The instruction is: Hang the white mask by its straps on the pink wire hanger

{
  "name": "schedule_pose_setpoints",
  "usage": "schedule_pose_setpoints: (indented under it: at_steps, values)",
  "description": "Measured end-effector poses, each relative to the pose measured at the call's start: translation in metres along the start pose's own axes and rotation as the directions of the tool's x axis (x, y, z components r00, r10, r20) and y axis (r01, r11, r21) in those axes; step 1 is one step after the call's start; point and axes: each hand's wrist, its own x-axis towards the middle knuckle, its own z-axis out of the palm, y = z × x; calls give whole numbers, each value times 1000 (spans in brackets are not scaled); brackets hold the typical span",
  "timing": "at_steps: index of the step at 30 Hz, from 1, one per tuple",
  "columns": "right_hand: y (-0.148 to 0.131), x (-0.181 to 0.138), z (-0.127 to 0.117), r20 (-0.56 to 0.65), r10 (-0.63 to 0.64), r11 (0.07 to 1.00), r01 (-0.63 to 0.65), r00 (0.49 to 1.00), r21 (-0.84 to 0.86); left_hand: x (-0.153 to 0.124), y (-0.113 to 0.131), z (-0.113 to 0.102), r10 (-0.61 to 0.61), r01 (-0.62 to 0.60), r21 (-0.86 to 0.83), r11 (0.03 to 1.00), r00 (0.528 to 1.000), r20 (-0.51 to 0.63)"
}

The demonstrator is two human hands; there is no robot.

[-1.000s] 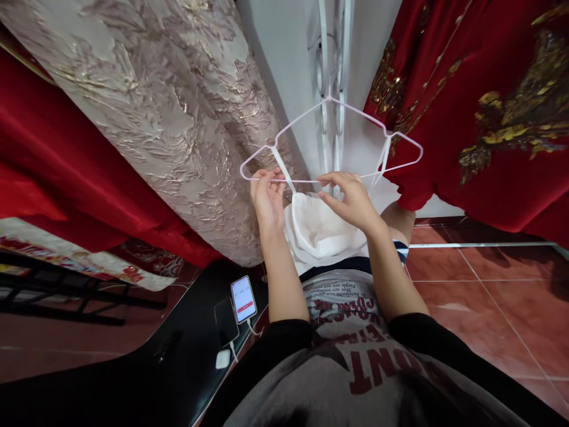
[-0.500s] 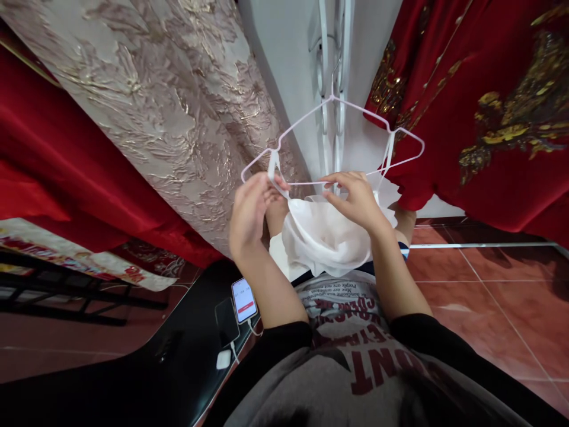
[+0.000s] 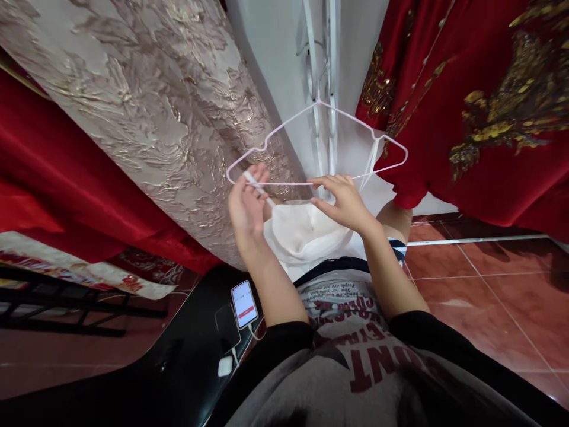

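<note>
A pale pink clothes hanger is held up in front of me. My right hand grips its bottom bar, with thumb and index finger apart at the tips. My left hand has a white shoulder strap between its thumb and loosely spread fingers, near the hanger's left end. This strap is off the left notch. The other strap hangs from the right notch. Both belong to a thin white garment bunched over my lap, partly behind my right hand.
Red garments with gold embroidery hang on the right. A pinkish textured cloth hangs on the left, near white metal rails. On a black bench lie a lit phone, a dark phone and a white case.
The left strap has come off the hanger's left notch, drawn to the left in my left hand. Hanger and right hand have shifted slightly left in view.
</note>
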Motion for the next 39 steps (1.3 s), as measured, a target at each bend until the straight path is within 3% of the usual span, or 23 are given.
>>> schedule_pose_setpoints:
  at_steps: [2, 5, 8, 9, 10, 12, 15, 22, 25, 29, 34, 36, 39]
  values:
    - [-2, 0, 2, -62, -34, 996, 39, 998, 77, -5, -7, 14, -46, 45, 14, 999, 992, 121]
    - [4, -3, -6, -341, 4, 981, 63, 940, 186, -10, -10, 29, -29, 31, -9, 999, 992, 126]
    - [25, -8, -27, -652, 169, 974, -25, 739, 224, -12, -7, 34, -19, 22, -35, 999, 996, 92]
    - [34, -9, -35, -705, 231, 965, -68, 670, 252, -12, -5, 35, -19, 23, -42, 999, 996, 86]
    - [42, -11, -43, -711, 296, 950, -119, 638, 289, -12, -5, 36, -18, 22, -49, 999, 997, 81]
    - [54, -12, -55, -630, 433, 897, -241, 645, 370, -12, -4, 37, -12, 16, -58, 998, 998, 68]
    - [56, -11, -58, -450, 527, 837, -347, 721, 424, -11, -6, 39, 3, 1, -56, 998, 997, 73]
    - [42, -4, -51, -478, 340, 915, -167, 810, 368, -10, -8, 36, 63, -68, 60, 996, 995, 73]
    - [47, 4, -56, -511, 257, 943, -97, 820, 319, -9, -8, 35, 59, -64, 55, 996, 995, 86]
    - [59, 15, -72, -594, 225, 966, -96, 772, 240, -10, -6, 33, 40, -46, 41, 998, 991, 125]
    - [77, 10, -93, -671, 327, 944, -196, 666, 265, -12, -1, 32, 15, -14, -3, 1000, 991, 132]
    - [78, -1, -96, -717, 355, 934, -197, 600, 298, -13, -1, 33, 7, -6, -8, 1000, 992, 128]
    - [66, -17, -94, -823, 344, 938, -138, 452, 317, -13, -3, 35, -13, 13, 0, 1000, 993, 116]
